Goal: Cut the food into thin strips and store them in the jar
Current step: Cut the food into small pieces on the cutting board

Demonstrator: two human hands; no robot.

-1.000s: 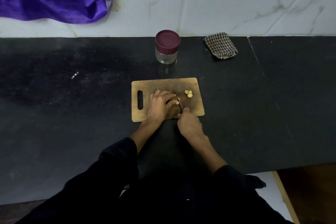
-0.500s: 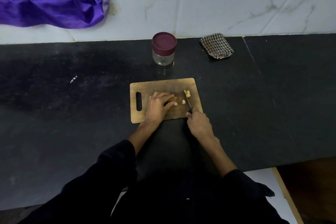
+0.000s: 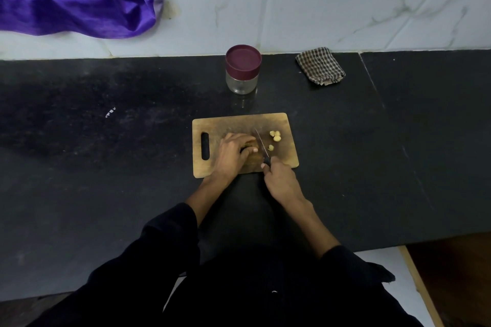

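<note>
On the dark table (image 3: 106, 167), the wooden cutting board (image 3: 212, 127) carries the work. The left hand (image 3: 232, 152) curls its fingers over the uncut food (image 3: 252, 145), pinning it down. Just beside its fingertips runs the knife (image 3: 261, 145), gripped by the right hand (image 3: 281, 183). About 4 pale cut pieces (image 3: 275, 138) lie right of the blade. The jar (image 3: 242, 69), lid on, stands behind the board. With the blade so close, a slip could nick the left fingers.
</note>
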